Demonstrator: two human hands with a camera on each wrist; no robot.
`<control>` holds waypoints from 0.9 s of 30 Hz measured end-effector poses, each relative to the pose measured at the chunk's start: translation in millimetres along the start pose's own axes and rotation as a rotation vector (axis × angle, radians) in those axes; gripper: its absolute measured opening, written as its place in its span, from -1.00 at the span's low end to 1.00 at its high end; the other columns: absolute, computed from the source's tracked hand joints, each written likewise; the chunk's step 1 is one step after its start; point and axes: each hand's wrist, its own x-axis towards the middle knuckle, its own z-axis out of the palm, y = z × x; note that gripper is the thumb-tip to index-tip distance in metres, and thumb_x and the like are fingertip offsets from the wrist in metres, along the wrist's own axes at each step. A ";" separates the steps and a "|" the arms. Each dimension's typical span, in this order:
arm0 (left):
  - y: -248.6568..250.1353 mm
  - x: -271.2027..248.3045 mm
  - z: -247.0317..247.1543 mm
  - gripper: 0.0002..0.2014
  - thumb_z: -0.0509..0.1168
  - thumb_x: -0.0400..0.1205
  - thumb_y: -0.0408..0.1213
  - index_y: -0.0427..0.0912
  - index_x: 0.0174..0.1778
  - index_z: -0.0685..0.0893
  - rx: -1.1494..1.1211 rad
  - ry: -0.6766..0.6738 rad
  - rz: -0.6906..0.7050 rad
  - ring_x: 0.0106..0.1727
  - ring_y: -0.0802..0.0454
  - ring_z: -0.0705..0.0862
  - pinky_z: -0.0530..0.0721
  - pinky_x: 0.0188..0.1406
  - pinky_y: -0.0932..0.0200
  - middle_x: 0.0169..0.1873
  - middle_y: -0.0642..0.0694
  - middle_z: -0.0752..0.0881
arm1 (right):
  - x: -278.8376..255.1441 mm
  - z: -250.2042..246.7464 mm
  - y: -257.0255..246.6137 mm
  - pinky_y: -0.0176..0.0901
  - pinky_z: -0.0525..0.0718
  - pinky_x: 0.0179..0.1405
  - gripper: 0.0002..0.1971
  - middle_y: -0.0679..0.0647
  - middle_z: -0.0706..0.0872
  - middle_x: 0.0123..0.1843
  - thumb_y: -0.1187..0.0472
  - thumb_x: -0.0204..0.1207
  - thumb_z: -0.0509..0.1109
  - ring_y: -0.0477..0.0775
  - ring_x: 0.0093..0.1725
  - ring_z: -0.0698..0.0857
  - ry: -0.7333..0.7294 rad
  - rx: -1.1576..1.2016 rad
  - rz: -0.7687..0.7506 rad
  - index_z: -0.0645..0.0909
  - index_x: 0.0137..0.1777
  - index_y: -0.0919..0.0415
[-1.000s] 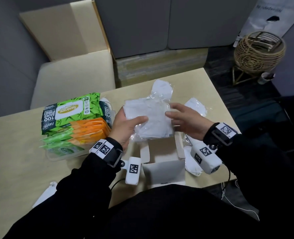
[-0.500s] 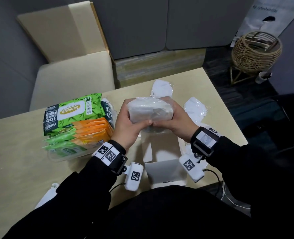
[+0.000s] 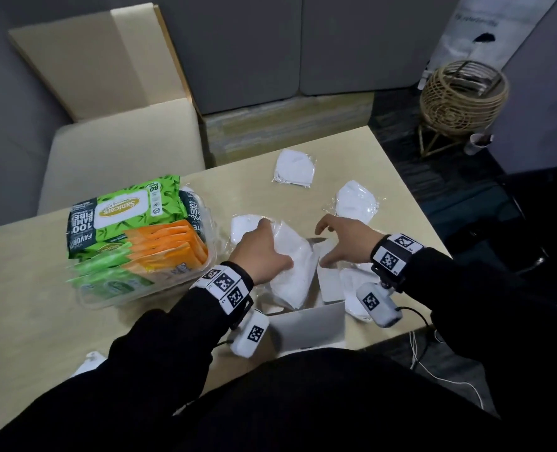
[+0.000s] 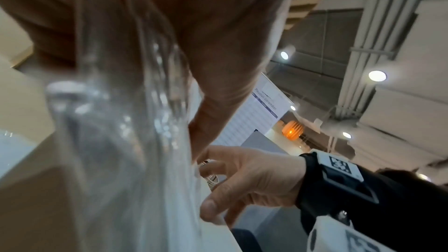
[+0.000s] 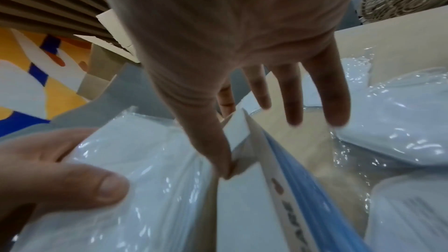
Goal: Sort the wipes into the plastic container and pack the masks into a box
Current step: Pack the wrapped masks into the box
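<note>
Crinkly plastic-wrapped white masks (image 3: 292,272), soft and slippery, sit pinched in the left hand (image 3: 260,252); right hand (image 3: 344,241), fingers spread, steadies the white cardboard box (image 3: 308,327).

Surface: pale wooden table (image 3: 26,288)
Left side: clear plastic container (image 3: 146,290) filled with wipes
Centre, near edge: open white box (image 3: 306,327)
Far and right: wrapped white masks (image 3: 294,171) lying loose on the tabletop

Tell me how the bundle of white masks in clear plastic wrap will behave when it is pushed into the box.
The bundle of white masks in clear plastic wrap looks soft: it bends under the left hand, so it probably squashes. Its glossy wrap may slip. The white cardboard box probably shifts easily.
</note>
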 end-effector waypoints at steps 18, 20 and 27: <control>3.1 -18.9 -0.1 -0.34 0.40 0.58 -0.23 -0.30 0.54 0.29 0.155 0.073 -0.052 0.05 -0.29 0.69 0.62 -0.09 0.01 0.14 -0.28 0.69 | -6.5 40.5 -27.6 -0.10 0.50 -0.55 -0.15 0.17 0.61 0.17 -0.07 0.37 0.61 0.21 -0.04 0.72 -0.018 -0.036 0.066 0.24 0.55 0.12; 4.6 -18.7 3.3 -0.37 0.36 0.60 -0.26 -0.30 0.55 0.30 0.191 0.074 -0.037 0.10 -0.33 0.72 0.65 -0.09 -0.01 0.13 -0.30 0.71 | -7.8 31.1 -29.7 0.02 0.71 -0.52 -0.28 0.19 0.69 0.05 0.09 0.44 0.52 0.22 -0.08 0.78 -0.080 0.082 0.110 0.25 0.54 0.13; 5.6 -4.7 18.2 -0.41 0.33 0.61 -0.29 -0.30 0.53 0.29 0.171 0.078 -0.076 -0.06 -0.24 0.65 0.61 -0.15 -0.01 -0.05 -0.15 0.63 | -8.2 7.6 -9.2 0.43 0.84 -0.28 -0.74 0.27 0.54 -0.17 0.52 0.51 0.21 0.30 -0.39 0.63 -0.135 0.509 0.228 0.48 0.16 0.30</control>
